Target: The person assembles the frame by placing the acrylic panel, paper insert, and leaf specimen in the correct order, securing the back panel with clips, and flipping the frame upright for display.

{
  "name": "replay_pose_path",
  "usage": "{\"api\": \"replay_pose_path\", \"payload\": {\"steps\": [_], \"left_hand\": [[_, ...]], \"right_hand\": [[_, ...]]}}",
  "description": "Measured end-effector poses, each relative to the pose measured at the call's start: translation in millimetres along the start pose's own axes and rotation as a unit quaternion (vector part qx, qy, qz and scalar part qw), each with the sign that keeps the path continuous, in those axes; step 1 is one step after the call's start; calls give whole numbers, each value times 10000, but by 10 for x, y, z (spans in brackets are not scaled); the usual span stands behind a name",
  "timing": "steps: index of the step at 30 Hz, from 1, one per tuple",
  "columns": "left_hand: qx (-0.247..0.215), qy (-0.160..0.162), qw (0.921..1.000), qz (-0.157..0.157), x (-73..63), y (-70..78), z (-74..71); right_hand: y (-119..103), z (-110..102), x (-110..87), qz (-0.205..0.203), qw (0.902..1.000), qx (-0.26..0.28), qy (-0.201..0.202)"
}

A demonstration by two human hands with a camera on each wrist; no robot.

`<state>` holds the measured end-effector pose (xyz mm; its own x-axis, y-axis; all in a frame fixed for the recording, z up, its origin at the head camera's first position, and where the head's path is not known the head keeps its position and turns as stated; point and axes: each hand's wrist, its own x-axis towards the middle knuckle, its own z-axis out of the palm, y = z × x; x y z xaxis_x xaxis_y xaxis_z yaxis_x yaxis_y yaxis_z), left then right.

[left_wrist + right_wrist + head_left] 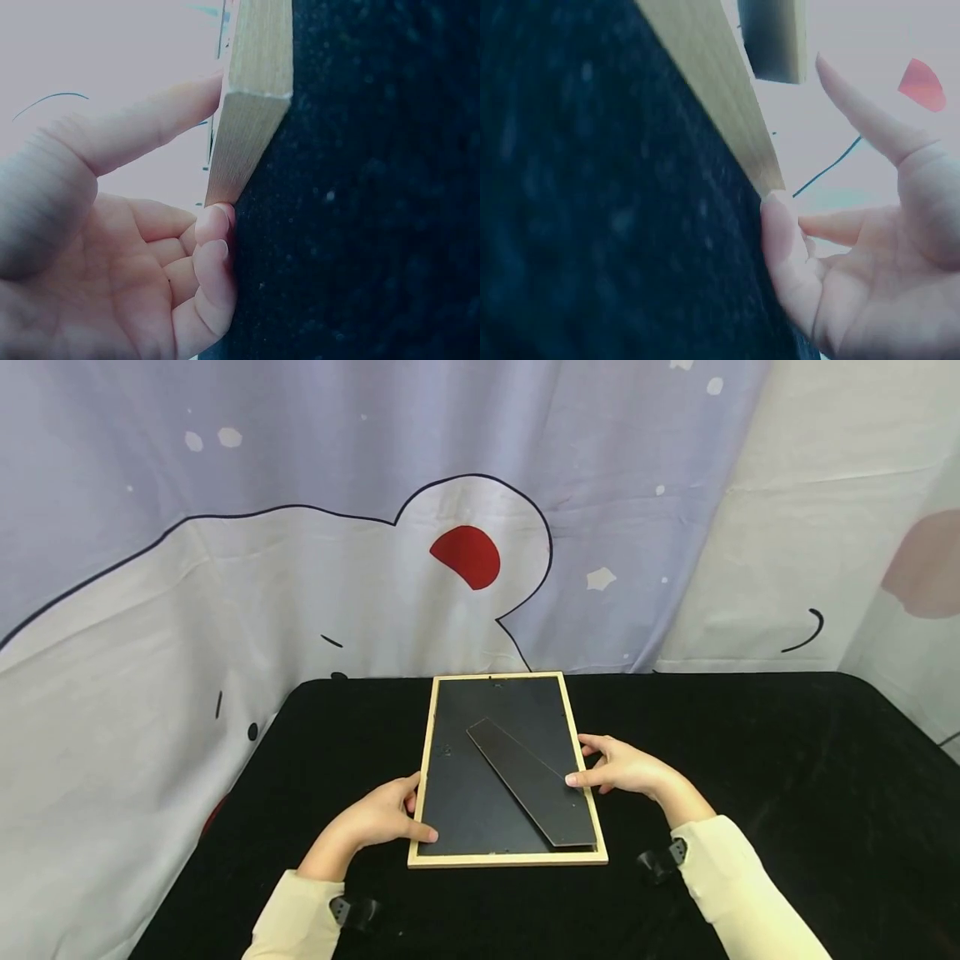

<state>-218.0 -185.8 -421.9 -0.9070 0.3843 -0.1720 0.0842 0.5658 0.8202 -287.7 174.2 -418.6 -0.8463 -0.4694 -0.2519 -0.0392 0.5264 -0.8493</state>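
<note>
Wooden picture frame (480,793): was gripped back-up at opposite sides by left hand (380,816) and right hand (626,767), apparently for balance.

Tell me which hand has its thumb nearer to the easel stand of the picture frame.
The right hand: its thumb is close to the easel stand in the head view, whereas the left hand's thumb lies near the picture frame's lower-left corner.

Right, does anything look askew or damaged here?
No clear damage. The stand lies slanted across the back of the frame, its wide end seemingly raised; that may just be its design.
</note>
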Motion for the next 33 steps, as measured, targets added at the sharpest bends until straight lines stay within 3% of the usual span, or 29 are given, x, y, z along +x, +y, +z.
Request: {"api": "replay_pose_path", "payload": {"steps": [6,18,27,33], "left_hand": [[-77,-45,9999,96,-8,18,-17],[-51,-64,10000,-3,43,-16,-23],[450,120,9980,-424,115,12,-108],[462,257,9969,-587,198,-36,-189]], "right_hand": [[-19,37,-10,23,9998,-65,162],[-38,71,-20,-88,9994,-136,312],[8,94,42,-182,9989,-128,408],[9,105,72,-295,9983,-265,422]]}}
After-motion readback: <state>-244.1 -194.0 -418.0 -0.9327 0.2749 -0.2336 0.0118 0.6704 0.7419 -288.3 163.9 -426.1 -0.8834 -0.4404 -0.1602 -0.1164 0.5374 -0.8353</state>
